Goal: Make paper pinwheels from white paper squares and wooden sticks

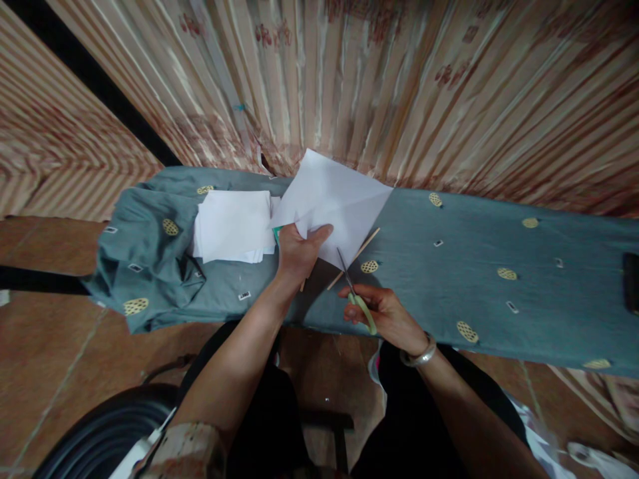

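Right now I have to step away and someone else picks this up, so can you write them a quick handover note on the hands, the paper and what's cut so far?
Left hand: grips the white sheet by its lower edge, holding it up over the teal cloth.
Right hand: holds the green-handled scissors, blades pointing at the sheet's lower edge.
Nearby: a stack of white paper lies left of the sheet; thin wooden sticks lie under it.
Done: the sheet shows creases; no cut is visible.
Left: the cutting itself, judging by the scissors' position.
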`<state>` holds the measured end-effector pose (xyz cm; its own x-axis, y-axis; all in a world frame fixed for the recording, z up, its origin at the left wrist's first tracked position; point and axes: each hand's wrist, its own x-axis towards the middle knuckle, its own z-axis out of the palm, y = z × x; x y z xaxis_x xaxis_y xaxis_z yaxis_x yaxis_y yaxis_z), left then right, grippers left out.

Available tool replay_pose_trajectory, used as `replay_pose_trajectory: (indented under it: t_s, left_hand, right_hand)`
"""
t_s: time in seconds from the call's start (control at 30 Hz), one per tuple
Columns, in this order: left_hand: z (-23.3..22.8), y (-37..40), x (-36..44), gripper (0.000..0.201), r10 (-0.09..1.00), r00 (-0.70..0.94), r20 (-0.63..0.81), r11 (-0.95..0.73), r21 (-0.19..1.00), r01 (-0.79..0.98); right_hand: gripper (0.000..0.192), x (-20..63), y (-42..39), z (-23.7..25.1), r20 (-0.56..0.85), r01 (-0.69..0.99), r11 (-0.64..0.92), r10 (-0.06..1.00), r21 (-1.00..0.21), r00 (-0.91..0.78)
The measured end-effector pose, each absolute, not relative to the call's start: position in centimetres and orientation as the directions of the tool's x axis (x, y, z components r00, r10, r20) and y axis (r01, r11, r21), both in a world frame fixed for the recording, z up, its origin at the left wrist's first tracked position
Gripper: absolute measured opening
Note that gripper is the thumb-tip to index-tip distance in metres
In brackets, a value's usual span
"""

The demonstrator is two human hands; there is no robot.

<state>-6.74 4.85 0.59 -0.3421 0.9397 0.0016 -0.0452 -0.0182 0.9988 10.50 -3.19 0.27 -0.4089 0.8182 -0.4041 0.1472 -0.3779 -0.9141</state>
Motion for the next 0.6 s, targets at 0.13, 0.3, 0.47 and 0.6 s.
replay_pose_trajectory:
  t_s: [0.13, 0.3, 0.47, 0.6]
  left_hand:
    - [0.68, 4.84, -6.72, 0.023, 0.943, -0.334, -0.007, -0.017, 0.997, -0.071]
    - [0.92, 4.74, -6.68, 0.022, 0.942, -0.336, -0.016, -0.013, 0.996, -0.085]
    - [0.87, 4.57, -6.56, 0.022, 0.943, -0.333, 0.013, -0.015, 1.000, -0.002]
    - [0.68, 4.62, -6.47, 0.022, 0.946, -0.323, 0.026, -0.032, 0.999, -0.013]
  right_hand:
    - [0.049, 10.50, -3.16, 0.19, -0.398, 0.152, -0.369, 0.824, -0.917, -0.404]
    - [0.050, 10.48, -3.18, 0.07, -0.416, 0.152, -0.389, 0.818, -0.909, -0.396]
    - [0.048, 10.43, -3.15, 0.02, -0.361, 0.177, -0.317, 0.852, -0.932, -0.379]
    - [0.049, 10.40, -3.11, 0.01, -0.346, 0.175, -0.301, 0.859, -0.937, -0.377]
